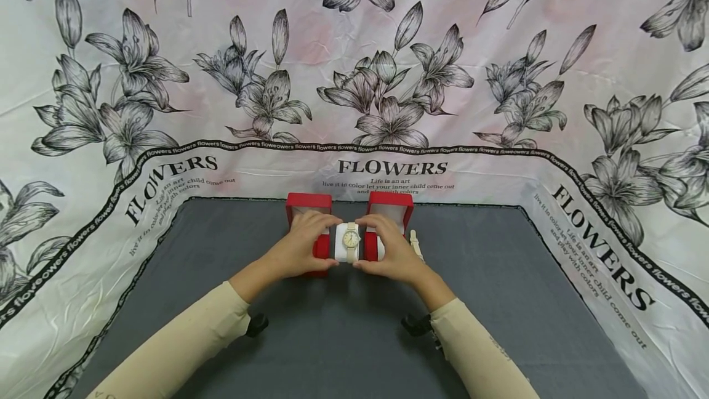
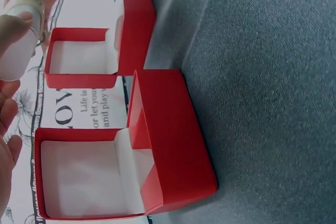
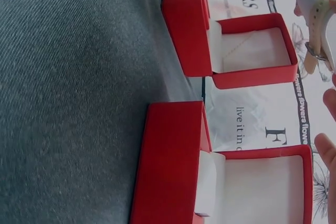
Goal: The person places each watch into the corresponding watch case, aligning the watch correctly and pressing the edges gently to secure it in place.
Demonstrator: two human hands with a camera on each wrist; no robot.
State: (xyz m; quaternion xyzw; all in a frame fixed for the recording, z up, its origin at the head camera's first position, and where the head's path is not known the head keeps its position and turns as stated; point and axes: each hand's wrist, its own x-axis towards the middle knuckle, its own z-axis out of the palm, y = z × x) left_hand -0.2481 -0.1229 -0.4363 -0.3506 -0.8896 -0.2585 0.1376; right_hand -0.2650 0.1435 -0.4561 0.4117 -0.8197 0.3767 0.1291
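A wristwatch (image 1: 351, 239) with a cream strap and a round pale dial is wrapped around a white cushion (image 1: 340, 242). My left hand (image 1: 301, 242) pinches the cushion's left end between fingers and thumb. At the opposite end, my right hand (image 1: 394, 250) grips it the same way. The right wrist view shows the strap's buckle (image 3: 315, 52) on the back of the cushion. Behind the hands stand two red boxes with lids raised, the left box (image 1: 309, 199) and the right box (image 1: 392, 198). Another white cushion (image 3: 206, 182) sits inside the right box.
Just right of the right box lies a second cream strap (image 1: 415, 244), partly hidden by my right hand. Grey cloth (image 1: 332, 337) covers the table. A white flower-printed sheet (image 1: 388, 79) hangs behind and along the sides.
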